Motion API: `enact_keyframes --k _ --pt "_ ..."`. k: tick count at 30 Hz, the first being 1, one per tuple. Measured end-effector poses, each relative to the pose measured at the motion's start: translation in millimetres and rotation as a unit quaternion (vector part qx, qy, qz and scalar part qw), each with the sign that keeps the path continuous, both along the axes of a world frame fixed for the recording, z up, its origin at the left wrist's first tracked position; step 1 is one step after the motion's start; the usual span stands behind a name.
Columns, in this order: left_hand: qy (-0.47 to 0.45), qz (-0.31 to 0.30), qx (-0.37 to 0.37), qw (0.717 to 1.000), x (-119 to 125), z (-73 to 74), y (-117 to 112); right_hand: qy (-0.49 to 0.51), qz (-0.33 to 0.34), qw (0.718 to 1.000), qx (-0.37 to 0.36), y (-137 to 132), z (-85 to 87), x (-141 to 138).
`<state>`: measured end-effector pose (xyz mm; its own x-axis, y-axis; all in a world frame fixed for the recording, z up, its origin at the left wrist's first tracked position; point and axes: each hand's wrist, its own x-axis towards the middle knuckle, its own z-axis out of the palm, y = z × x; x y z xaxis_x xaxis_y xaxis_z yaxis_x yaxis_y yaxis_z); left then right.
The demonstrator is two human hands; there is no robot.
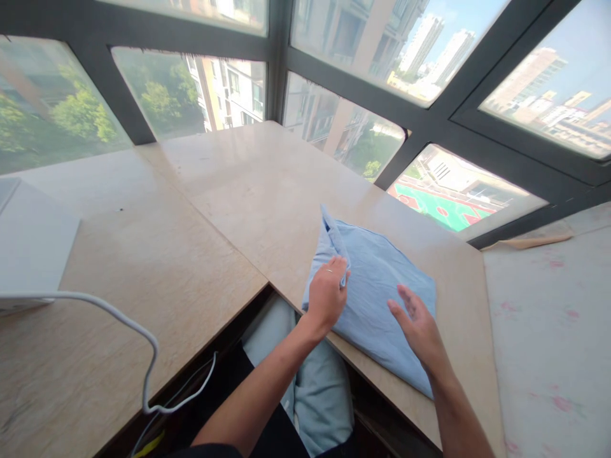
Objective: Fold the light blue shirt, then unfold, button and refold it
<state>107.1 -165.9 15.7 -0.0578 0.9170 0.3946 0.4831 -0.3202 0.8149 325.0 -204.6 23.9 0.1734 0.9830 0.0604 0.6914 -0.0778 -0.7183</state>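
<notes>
A light blue cloth garment (377,280), perhaps a shirt, lies folded on the tabletop near its front edge. My left hand (328,289), with a ring on one finger, is closed on the garment's left end, where a folded edge stands up from the table. Over the right part of the cloth is my right hand (416,324), its thumb and fingers apart and nothing held in them. Whether that hand's lower side touches the fabric I cannot tell.
A stone-patterned tabletop (229,178) runs up to the window frames (277,63). At the left stand a white box-like object (35,235) and a white cable (128,324) that hangs over the edge. Flower-patterned wallpaper (548,331) lies to the right.
</notes>
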Motion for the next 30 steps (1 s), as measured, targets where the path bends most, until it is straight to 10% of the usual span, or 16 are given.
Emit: enact_keyframes --k 4,11,22,30 --pt "0.089 -0.028 0.024 0.995 14 -1.8 -7 0.09 0.061 0.994 0.008 84 25.1 -66" --pt "0.116 -0.059 0.069 0.989 19 -4.6 -14 -0.082 0.051 0.974 -0.204 190 48.8 -123" --pt "0.105 -0.082 0.132 0.982 -4 6.8 -27 -0.187 0.099 0.964 -0.158 200 84.1 -136" --pt "0.087 -0.038 0.132 0.987 -22 -18.8 -41 -0.058 0.024 0.985 -0.162 182 128.3 -87"
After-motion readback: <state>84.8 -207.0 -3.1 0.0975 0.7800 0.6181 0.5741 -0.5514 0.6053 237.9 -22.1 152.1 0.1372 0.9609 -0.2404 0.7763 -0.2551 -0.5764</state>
